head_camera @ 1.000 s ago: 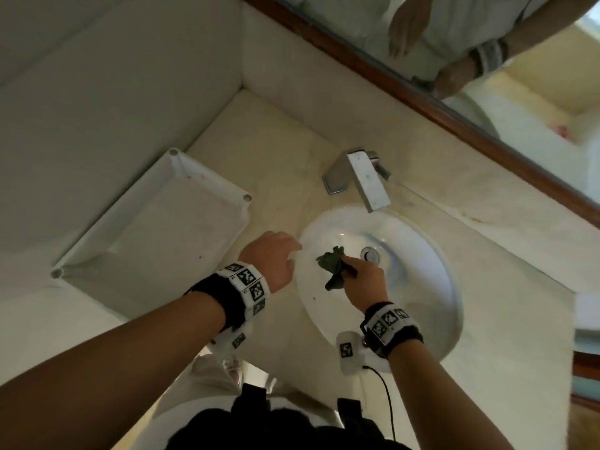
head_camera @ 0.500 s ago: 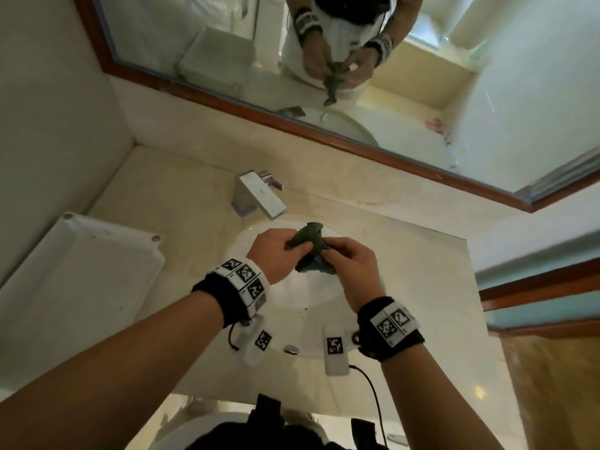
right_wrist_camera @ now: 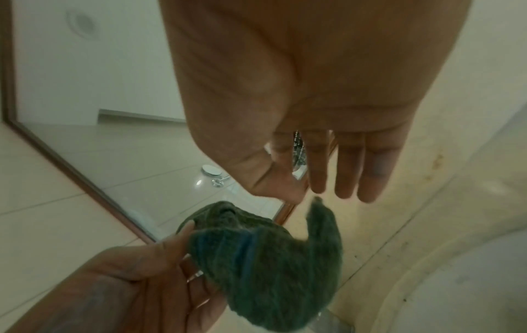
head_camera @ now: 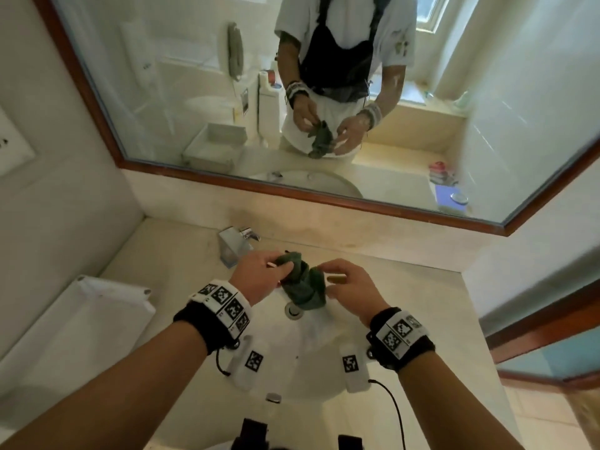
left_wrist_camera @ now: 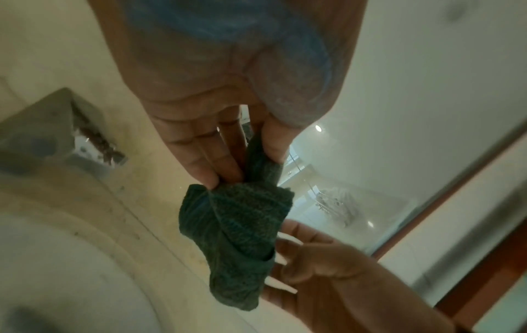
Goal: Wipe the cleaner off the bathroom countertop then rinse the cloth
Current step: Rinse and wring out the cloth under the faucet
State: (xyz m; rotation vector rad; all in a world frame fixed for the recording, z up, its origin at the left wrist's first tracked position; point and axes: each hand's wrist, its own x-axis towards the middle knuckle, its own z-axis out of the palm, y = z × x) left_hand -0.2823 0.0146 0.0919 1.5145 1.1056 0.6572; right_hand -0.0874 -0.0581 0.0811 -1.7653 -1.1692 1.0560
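A crumpled dark green cloth [head_camera: 303, 289] [left_wrist_camera: 242, 225] [right_wrist_camera: 265, 259] hangs in the air above the white sink basin [head_camera: 318, 362], just over the drain [head_camera: 293, 311]. My left hand [head_camera: 279, 271] [left_wrist_camera: 245, 166] [right_wrist_camera: 159, 270] pinches its upper end between thumb and fingers. On the cloth's right side my right hand [head_camera: 344, 280] [right_wrist_camera: 313, 187] [left_wrist_camera: 299, 270] has straight, relaxed fingers, and its fingertips are at the cloth without gripping it. The beige countertop [head_camera: 406, 303] surrounds the basin. No water runs from the faucet [head_camera: 235, 245].
A white plastic tray [head_camera: 81, 319] lies on the counter at the left. A wood-framed mirror [head_camera: 324, 196] covers the wall behind the faucet and reflects my hands and the cloth. Walls close in the counter at left and right.
The cloth has come up out of the basin. First only my right hand held it, then both hands; now the left pinches it and the right has loosened. The view has tilted up.
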